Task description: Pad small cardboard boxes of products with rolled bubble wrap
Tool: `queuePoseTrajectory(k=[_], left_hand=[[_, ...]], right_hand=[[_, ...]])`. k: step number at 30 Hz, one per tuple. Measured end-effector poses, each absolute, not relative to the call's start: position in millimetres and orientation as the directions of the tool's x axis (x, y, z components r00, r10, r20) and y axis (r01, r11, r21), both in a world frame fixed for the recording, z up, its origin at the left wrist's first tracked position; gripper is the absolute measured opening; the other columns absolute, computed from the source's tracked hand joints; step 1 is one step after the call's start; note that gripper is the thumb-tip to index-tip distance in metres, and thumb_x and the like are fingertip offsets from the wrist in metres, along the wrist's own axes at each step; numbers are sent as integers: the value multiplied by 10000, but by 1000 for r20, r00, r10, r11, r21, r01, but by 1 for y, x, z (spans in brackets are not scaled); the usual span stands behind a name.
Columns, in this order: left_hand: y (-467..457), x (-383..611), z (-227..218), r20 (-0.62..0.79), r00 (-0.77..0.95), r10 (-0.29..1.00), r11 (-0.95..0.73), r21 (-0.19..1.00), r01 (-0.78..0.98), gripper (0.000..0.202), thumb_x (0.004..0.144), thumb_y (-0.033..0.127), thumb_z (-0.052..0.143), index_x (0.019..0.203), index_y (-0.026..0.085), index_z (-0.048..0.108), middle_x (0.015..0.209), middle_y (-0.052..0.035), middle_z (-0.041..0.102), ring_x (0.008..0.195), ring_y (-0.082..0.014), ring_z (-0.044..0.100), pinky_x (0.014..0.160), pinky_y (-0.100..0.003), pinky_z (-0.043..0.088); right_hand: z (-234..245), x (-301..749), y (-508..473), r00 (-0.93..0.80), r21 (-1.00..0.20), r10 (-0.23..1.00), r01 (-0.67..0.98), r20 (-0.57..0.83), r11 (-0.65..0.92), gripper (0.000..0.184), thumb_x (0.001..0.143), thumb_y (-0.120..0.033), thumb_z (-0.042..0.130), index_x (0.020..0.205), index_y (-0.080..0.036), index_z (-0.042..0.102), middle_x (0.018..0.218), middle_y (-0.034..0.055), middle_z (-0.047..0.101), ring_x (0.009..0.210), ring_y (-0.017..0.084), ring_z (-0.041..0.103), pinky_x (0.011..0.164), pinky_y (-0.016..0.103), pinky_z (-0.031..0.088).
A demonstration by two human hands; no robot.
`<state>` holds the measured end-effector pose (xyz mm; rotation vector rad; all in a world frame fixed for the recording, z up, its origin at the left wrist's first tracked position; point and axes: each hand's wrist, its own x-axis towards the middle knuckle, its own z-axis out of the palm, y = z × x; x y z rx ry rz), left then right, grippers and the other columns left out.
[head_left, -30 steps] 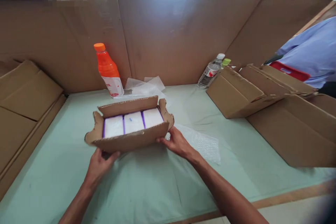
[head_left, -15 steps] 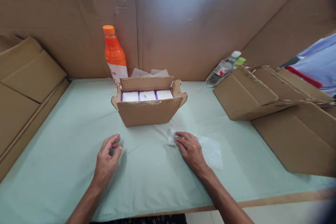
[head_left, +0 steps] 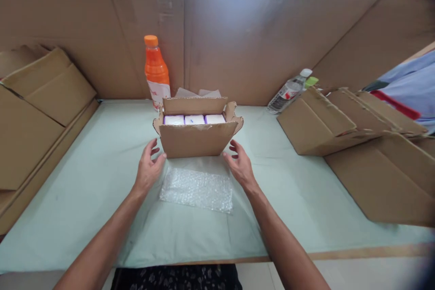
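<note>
A small open cardboard box stands on the pale green table cover, holding three white packs with purple edges. My left hand is at the box's lower left corner, fingers spread, the thumb at the cardboard. My right hand is at its lower right corner, fingers apart, just short of the box. Neither hand holds anything. A flat sheet of bubble wrap lies on the table between my wrists, in front of the box.
An orange bottle stands behind the box, with crumpled wrap beside it. A clear water bottle leans at the back right. Flattened cartons lie on the right and left. Cardboard walls ring the table. A person's blue sleeve shows far right.
The box was set down farther back. My right hand dragged the bubble wrap from the right to the front of the box and let it go. Both hands have come up to the box's corners.
</note>
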<state>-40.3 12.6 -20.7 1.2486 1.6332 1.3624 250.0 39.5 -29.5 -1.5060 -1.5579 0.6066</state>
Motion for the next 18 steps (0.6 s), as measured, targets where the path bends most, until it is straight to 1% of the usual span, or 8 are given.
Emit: queuePoseTrajectory(k=[4, 6, 8, 10, 11, 13, 16, 18], left_hand=[[38, -38, -18, 110, -281, 953, -46, 973, 224, 463, 843, 337, 583, 1263, 141, 584, 1188, -122, 685, 1065, -234, 651, 928, -396, 539], [33, -41, -19, 108, -297, 949, -39, 973, 228, 464, 861, 337, 581, 1284, 147, 566, 1201, -118, 678, 1075, -231, 649, 956, -406, 527], [14, -42, -23, 140, -325, 935, -33, 949, 314, 479, 877, 321, 591, 1325, 163, 535, 1278, -129, 638, 1134, -247, 624, 976, -429, 517], [-13, -37, -32, 256, -251, 934, -102, 861, 498, 447, 896, 272, 580, 1333, 190, 535, 1316, -125, 613, 1196, -263, 585, 1001, -456, 501], [-26, -34, -37, 325, -153, 933, -176, 785, 594, 397, 906, 234, 562, 1302, 205, 565, 1304, -113, 620, 1213, -266, 567, 1016, -466, 490], [-47, -25, -46, 402, 88, 912, -343, 626, 700, 307, 914, 148, 516, 1185, 215, 642, 1229, -95, 657, 1197, -263, 558, 1029, -469, 478], [-61, -18, -56, 371, 247, 895, -414, 487, 769, 269, 909, 93, 494, 1057, 202, 689, 1151, -97, 685, 1109, -259, 577, 978, -459, 499], [-64, -21, -60, 329, 262, 907, -394, 446, 804, 233, 914, 125, 522, 1049, 204, 695, 1149, -96, 693, 1073, -262, 589, 933, -458, 510]], right_hand=[[-31, 237, 59, 1, -874, 979, 451, 202, 180, 552, 823, -369, 588, 1325, -140, 553, 1236, 159, 679, 1100, 285, 652, 821, 419, 575], [-34, 236, 53, -19, -871, 977, 448, 214, 200, 552, 833, -353, 587, 1343, -147, 543, 1271, 159, 668, 1121, 285, 649, 828, 423, 579], [-38, 240, 38, -6, -838, 967, 499, 253, 222, 543, 855, -338, 592, 1366, -162, 536, 1310, 159, 652, 1143, 288, 644, 872, 453, 571], [-41, 239, 15, -7, -754, 939, 595, 344, 280, 476, 897, -304, 571, 1357, -182, 558, 1317, 153, 652, 1176, 289, 630, 957, 491, 536], [-43, 233, 3, -48, -694, 918, 640, 393, 330, 433, 918, -273, 549, 1342, -192, 576, 1319, 147, 653, 1199, 285, 617, 1001, 499, 510], [-45, 212, -20, -240, -566, 873, 682, 425, 463, 408, 928, -197, 515, 1327, -207, 597, 1344, 135, 642, 1252, 272, 582, 1051, 488, 473], [-49, 183, -43, -555, -433, 779, 650, 291, 624, 467, 911, -161, 533, 1375, -196, 570, 1422, 130, 593, 1328, 269, 522, 1050, 465, 465], [-53, 188, -53, -621, -369, 754, 663, 215, 652, 462, 927, -196, 548, 1388, -181, 564, 1439, 128, 583, 1360, 279, 494, 1060, 478, 443]])
